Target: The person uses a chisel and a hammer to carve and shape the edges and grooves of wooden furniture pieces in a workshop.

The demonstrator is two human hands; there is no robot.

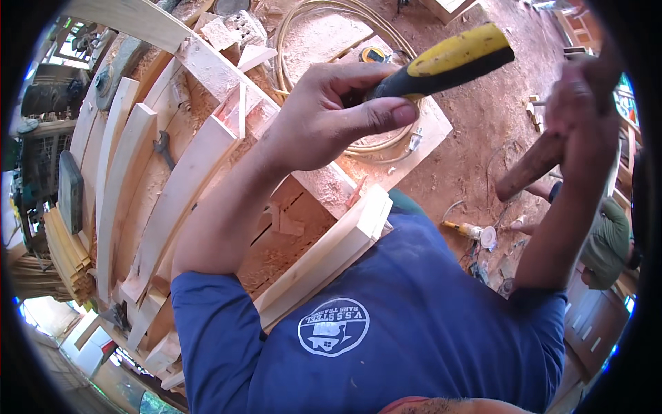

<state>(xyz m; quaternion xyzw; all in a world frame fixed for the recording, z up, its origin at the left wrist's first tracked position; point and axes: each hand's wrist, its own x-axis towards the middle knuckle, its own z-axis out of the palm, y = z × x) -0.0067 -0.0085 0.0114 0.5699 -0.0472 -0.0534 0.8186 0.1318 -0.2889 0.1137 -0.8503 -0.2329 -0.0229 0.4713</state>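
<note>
My left hand [327, 124] is closed round the lower part of a thick yellow and black handle [458, 58], which looks like a chisel's. The handle's butt points up to the right, and its blade is hidden. Over at the right, my raised right hand [579, 96] is blurred and looks closed on a thick brown wooden stick [532, 165] that slants down to the left, partly hidden by my wrist. Below my left forearm is a pale wooden frame, with one jointed beam [331, 252] against my blue shirt.
Curved wooden pieces [186, 172] and a wrench [163, 150] lie on the left among shavings. A coiled hose [289, 41] and a tape measure [373, 54] are beyond my left hand. A power tool [472, 233] lies on the dusty floor, near a person in green [607, 241].
</note>
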